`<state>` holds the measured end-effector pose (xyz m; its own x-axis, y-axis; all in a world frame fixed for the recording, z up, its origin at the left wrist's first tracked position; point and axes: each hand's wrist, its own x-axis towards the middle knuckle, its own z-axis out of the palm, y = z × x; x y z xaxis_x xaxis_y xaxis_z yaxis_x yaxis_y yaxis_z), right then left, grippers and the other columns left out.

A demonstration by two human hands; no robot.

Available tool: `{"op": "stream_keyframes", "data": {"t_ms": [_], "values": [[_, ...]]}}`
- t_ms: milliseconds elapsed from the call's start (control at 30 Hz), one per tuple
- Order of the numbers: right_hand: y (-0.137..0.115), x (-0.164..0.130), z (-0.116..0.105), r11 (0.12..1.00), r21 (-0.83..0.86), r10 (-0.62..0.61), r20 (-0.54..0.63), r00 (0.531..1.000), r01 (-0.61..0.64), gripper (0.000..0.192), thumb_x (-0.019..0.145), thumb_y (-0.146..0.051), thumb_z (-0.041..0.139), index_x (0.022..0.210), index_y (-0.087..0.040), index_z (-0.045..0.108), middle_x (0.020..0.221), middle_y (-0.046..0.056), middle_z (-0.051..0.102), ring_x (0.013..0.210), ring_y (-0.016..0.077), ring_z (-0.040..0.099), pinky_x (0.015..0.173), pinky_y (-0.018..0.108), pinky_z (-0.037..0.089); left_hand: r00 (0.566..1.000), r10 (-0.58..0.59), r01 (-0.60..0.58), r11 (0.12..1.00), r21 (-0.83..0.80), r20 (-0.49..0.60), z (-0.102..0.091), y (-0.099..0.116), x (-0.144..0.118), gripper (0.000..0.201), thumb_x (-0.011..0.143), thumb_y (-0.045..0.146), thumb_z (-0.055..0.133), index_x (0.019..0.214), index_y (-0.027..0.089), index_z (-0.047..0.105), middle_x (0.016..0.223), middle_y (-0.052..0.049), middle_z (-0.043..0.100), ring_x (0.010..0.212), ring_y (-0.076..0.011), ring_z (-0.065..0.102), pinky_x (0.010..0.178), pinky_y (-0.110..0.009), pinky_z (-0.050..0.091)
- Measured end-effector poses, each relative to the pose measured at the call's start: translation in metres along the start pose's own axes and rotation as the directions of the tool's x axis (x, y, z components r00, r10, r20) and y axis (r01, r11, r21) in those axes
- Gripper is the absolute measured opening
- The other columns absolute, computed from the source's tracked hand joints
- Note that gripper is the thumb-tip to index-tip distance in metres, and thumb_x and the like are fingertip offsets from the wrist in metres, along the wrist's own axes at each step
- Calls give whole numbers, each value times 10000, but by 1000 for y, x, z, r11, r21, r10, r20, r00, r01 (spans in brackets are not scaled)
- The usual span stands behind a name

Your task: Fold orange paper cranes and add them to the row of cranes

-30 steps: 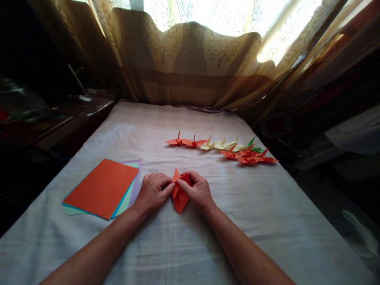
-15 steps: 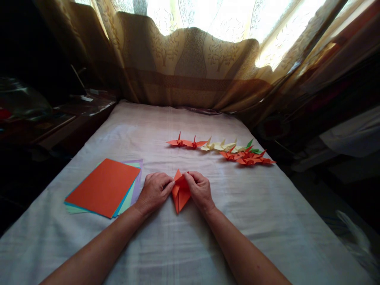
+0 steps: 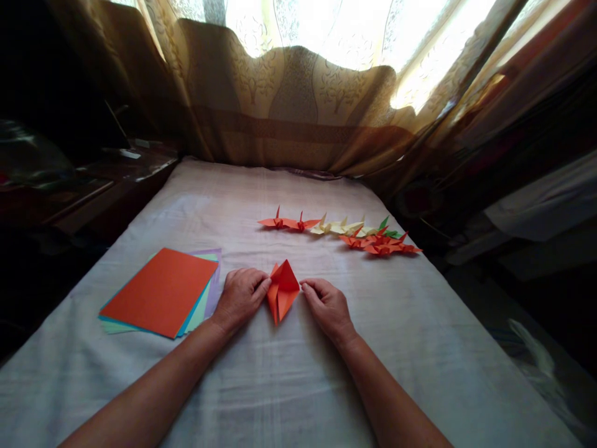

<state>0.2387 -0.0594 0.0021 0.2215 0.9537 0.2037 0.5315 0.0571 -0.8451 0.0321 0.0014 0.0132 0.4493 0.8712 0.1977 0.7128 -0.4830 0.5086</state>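
Nearest you lies the pale cloth (image 3: 289, 392); above it, between your hands, is the folded orange paper (image 3: 288, 288), a split point toward you and a broad flap opened at its upper right; your left hand (image 3: 241, 295) pinches its left edge between thumb and finger; your right hand (image 3: 329, 308) has its fingertips drawn together at the right corner, though I cannot tell whether they grip it or merely touch; this piece looks partly folded, with creases made but no wings or neck shaped; beside your left hand, the paper stack (image 3: 158, 292), orange on top, appears unfolded; farther off to the right, orange cranes (image 3: 383, 246), cream cranes (image 3: 342, 226) and a green crane (image 3: 385, 228) look finished; behind hangs the curtain (image 3: 298, 134).
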Motion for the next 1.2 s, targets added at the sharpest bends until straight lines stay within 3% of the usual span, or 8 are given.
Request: {"op": "stream_keyframes", "data": {"t_ms": [300,467,600,767,867,1000,1100,1200], "values": [[-6,-1,10,998,-35,-51,101,994,55,235,864,-338,533,908,-254,748,909,36,747,861,199,672,807,318,516,1000,2,-1,999,41,-20,3,1,-2,253,946,316,447,832,230,656,858,-50,716,846,-220,614,836,-362,409],[-15,3,9,1000,11,3,107,994,-4,314,886,-411,488,1001,-234,721,980,47,753,866,205,687,803,315,513,1000,8,-7,999,41,-25,3,0,-3,257,961,318,429,865,226,649,899,-50,723,865,-217,615,843,-359,401],[-30,10,13,983,-183,50,97,994,-32,186,816,-353,574,876,-252,718,767,-2,728,640,163,635,639,263,454,999,27,-27,1000,-4,-44,3,-2,-3,257,957,331,435,855,223,645,887,-47,721,858,-218,623,828,-357,409],[-44,22,16,921,-382,107,73,992,-71,140,811,-289,580,801,-279,719,690,-13,711,615,162,616,569,254,358,998,21,-24,998,-58,-55,3,-4,-3,268,954,335,431,882,224,664,885,-41,725,862,-214,636,834,-352,419],[-52,27,14,864,-502,97,101,990,-33,125,809,-306,597,778,-272,714,692,10,712,607,171,604,554,268,314,999,16,-18,999,-44,-50,4,-4,-4,280,955,334,429,878,218,672,866,-43,723,840,-211,638,826,-352,421],[-64,29,14,798,-602,62,82,995,-1,141,830,-300,584,850,-257,717,851,38,742,705,177,642,607,264,353,998,8,-11,999,-32,-70,4,-4,-4,281,952,334,432,873,215,674,855,-44,721,832,-210,641,821,-348,428],[-65,29,15,827,-563,80,112,991,-3,191,864,-324,551,873,-255,729,882,35,749,757,184,666,641,262,390,997,8,-9,1000,-14,-74,4,-3,-4,301,958,339,419,844,212,666,825,-47,715,817,-215,640,792,-342,434],[-52,33,10,941,-334,115,167,979,-54,329,924,-409,463,851,-253,744,805,20,753,743,176,673,654,252,430,997,5,-5,1000,-9,-74,4,-4,-4,306,961,337,409,845,211,662,825,-48,714,822,-216,642,785,-336,437]]}}
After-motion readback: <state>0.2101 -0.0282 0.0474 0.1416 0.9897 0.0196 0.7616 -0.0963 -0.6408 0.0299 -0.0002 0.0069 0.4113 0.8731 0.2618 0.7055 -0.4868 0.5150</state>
